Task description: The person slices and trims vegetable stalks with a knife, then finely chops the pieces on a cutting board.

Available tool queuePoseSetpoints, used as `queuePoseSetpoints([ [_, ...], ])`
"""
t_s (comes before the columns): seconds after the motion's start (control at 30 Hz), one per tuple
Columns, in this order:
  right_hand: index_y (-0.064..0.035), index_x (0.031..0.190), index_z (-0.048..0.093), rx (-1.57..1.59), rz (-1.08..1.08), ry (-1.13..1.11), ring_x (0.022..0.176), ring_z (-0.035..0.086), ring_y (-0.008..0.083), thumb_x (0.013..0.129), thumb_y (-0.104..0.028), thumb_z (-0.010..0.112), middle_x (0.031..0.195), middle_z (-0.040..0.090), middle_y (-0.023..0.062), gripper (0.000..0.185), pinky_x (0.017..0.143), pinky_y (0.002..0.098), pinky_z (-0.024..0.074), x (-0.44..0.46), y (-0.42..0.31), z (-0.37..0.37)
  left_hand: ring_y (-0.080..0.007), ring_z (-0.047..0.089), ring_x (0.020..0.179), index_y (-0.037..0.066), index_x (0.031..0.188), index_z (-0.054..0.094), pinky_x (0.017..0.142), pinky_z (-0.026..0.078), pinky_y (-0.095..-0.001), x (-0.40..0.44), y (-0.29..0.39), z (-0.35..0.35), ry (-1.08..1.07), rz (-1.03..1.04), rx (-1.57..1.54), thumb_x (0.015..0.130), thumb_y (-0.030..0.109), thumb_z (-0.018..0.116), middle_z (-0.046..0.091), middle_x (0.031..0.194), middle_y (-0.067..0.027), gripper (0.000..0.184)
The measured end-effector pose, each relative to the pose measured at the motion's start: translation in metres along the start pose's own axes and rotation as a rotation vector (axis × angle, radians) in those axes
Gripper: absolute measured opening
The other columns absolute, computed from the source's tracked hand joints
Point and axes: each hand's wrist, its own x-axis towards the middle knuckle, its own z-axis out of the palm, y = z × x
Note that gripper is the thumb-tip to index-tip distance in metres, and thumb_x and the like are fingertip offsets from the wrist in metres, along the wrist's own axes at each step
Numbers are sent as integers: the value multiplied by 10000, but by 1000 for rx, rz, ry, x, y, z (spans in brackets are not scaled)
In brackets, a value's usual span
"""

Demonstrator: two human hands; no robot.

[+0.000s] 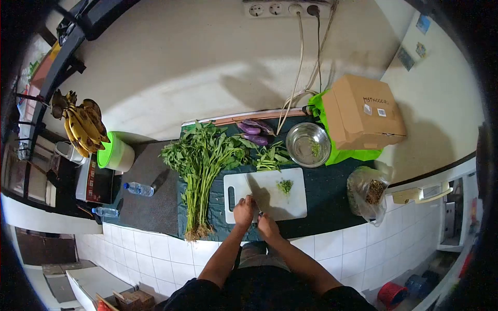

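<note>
My right hand is closed round the handle of a knife, at the lower edge of the white cutting board. The blade points up and to the left, beside my left hand. That hand is closed over the board with its fingertips by the blade; what they pinch, if anything, is hidden. A small heap of chopped greens lies on the right half of the board. Behind the board sits a bunch of cut leafy stems. To the left lies a large bundle of rooted greens.
A steel bowl with some greens stands behind the board, near purple eggplants. At right are a cardboard box and a plastic bag. Water bottles lie left, below hanging bananas. Cords hang behind.
</note>
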Motion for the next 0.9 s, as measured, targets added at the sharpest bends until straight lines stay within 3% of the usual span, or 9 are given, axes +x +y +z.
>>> queuePoseSetpoints([
  [0.27,37,988,549,-48,-191,25,824,645,462,997,-278,443,854,652,286,333,731,536,506,0,54,-20,-367,643,755,94,970,525,601,531,-484,7,35,-16,-15,-13,32,844,170,601,624,828,-154,165],
  [0.33,36,971,559,-118,-321,73,801,645,453,989,-261,461,838,645,278,314,717,529,509,-12,72,-41,-369,638,792,95,984,520,619,532,-487,6,46,-12,-16,80,8,870,187,583,630,855,-160,160],
  [0.47,28,944,569,-85,-171,112,774,647,452,983,-269,477,800,644,268,313,694,522,514,-13,91,-80,-368,628,864,79,1029,512,676,528,-493,6,68,-3,-146,33,17,906,182,545,654,934,-158,164],
  [0.53,19,927,580,-193,-308,233,739,647,447,979,-280,490,756,639,259,317,674,519,518,-9,101,-93,-364,619,911,72,1051,540,720,525,-493,8,66,3,-125,83,-46,909,153,526,656,965,-159,164],
  [0.57,18,915,587,-192,-223,206,718,647,440,973,-313,503,740,637,260,346,672,519,522,-5,102,-98,-366,612,933,71,1067,554,744,523,-489,10,63,3,-107,129,-99,910,136,515,652,988,-160,175],
  [0.63,19,921,586,-194,-282,246,714,648,434,969,-329,510,745,639,257,359,674,516,525,-2,107,-105,-367,606,955,70,1084,568,768,520,-484,13,54,4,-97,181,-147,911,120,504,649,1011,-161,191],
  [0.8,13,939,584,-156,-261,191,745,656,425,958,-366,522,768,650,252,384,687,517,527,-10,103,-107,-361,568,1033,68,1122,596,866,498,-457,16,9,-8,-24,143,0,882,83,495,610,1073,-151,261],
  [0.83,13,932,580,-238,-333,173,720,656,426,964,-367,520,740,639,242,385,673,518,536,-10,103,-107,-363,568,1022,67,1100,599,856,504,-455,18,-8,-8,13,272,84,868,93,523,604,1072,-142,245],
  [0.9,12,926,576,-323,-405,161,696,655,426,970,-367,517,712,628,232,386,658,518,544,-10,101,-107,-359,571,1021,65,1081,600,852,505,-456,11,-18,-12,-29,148,67,870,97,530,605,1074,-141,225],
])
